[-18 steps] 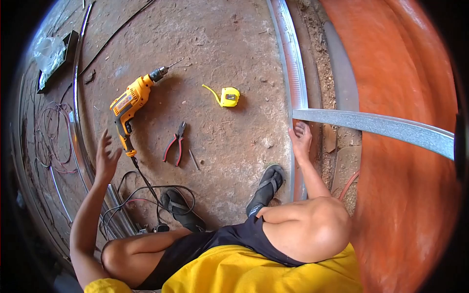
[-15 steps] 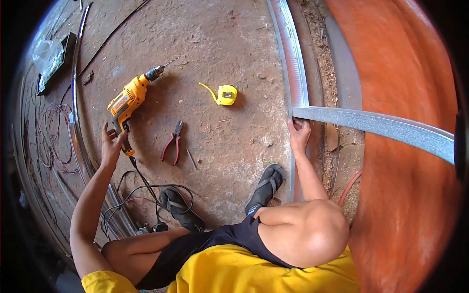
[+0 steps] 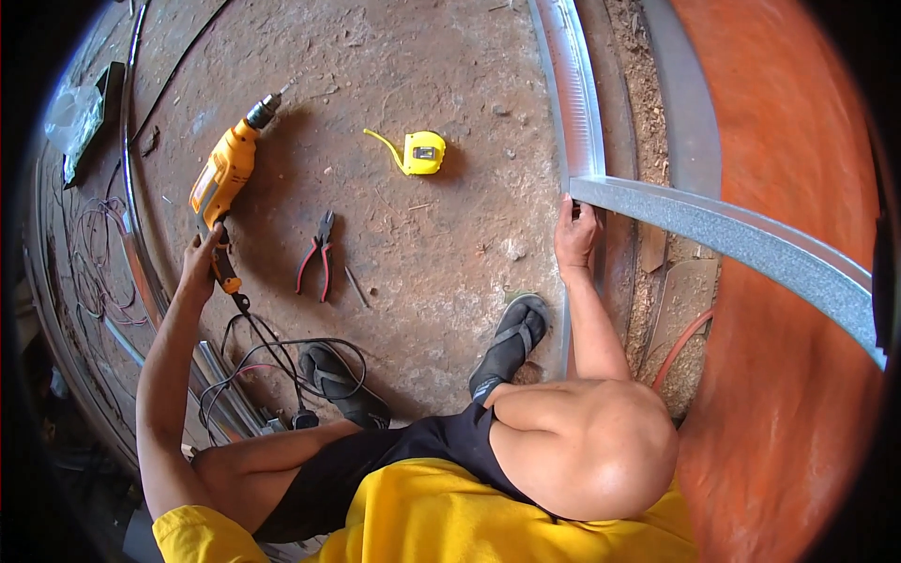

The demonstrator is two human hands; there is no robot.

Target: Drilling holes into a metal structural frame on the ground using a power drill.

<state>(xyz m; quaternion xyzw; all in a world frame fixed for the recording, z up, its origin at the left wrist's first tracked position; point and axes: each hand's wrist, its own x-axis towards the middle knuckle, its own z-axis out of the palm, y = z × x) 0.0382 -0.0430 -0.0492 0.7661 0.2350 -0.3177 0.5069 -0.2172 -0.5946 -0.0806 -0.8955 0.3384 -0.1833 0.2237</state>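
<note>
Drill (image 3: 223, 178) lies on the rusty floor (image 3: 413, 244) at far left, left hand (image 3: 199, 267) closing its fingers around the grip, while right hand (image 3: 574, 235) pinches the stud (image 3: 713, 230) end against the track (image 3: 577, 84); lifting the drill seems next.

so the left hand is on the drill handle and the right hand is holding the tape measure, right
Not quite. In the head view the left hand is on the yellow drill handle, but the right hand grips the end of the metal channel. The yellow tape measure lies untouched on the floor.
</note>
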